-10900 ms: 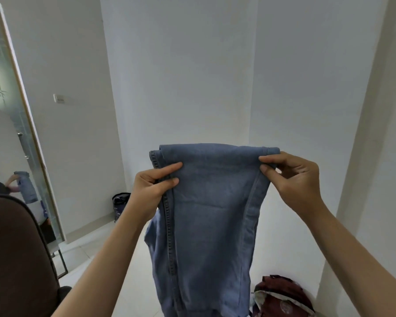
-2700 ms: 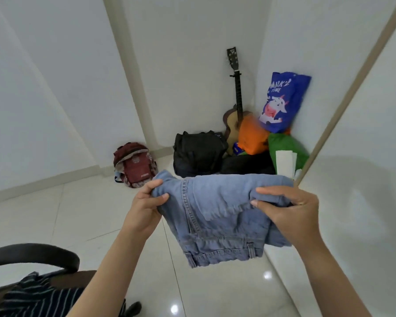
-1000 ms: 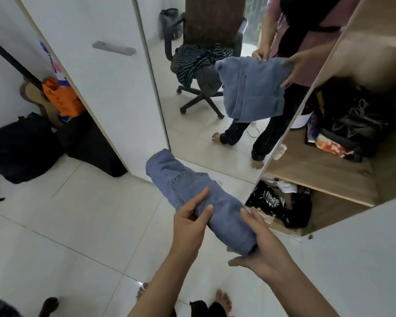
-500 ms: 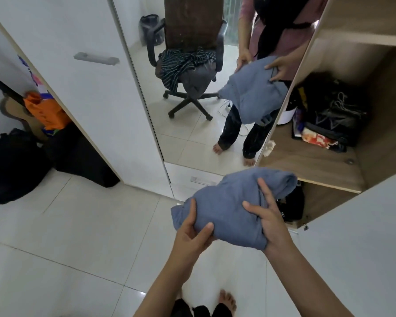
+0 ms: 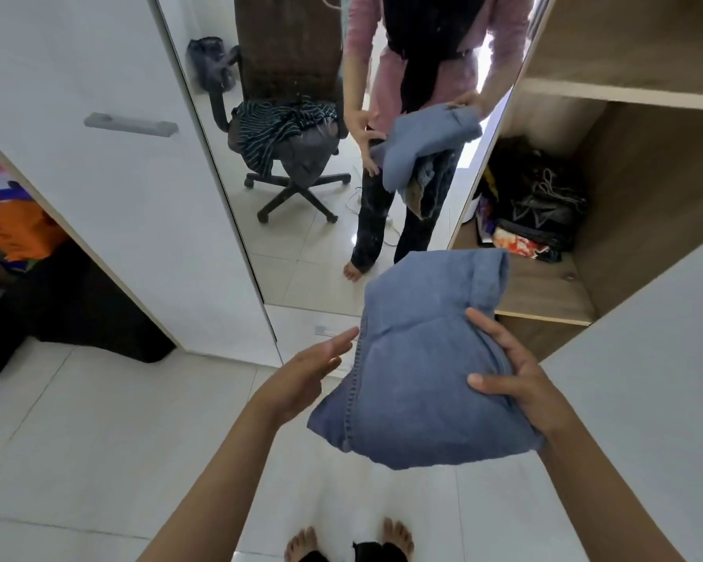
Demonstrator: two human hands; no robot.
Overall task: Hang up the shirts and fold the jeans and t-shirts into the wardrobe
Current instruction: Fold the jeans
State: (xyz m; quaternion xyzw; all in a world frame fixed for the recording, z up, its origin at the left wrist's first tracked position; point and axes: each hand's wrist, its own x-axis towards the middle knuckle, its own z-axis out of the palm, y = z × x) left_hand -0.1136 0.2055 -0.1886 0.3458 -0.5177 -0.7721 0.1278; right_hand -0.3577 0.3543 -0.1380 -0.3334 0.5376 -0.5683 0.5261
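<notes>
right hand [image 5: 516, 383] grips the folded jeans [image 5: 419, 358] at centre right of frame, before the open wardrobe shelf [image 5: 544, 294]. left hand [image 5: 301, 379], fingers straight, holds nothing beside the bundle's left edge.

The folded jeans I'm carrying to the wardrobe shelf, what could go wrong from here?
Only the right hand grips the folded jeans; the left hand is open beside them, so the bundle may sag and unfold. The wooden shelf already holds a dark pile at the back, which the jeans could push into.
</notes>
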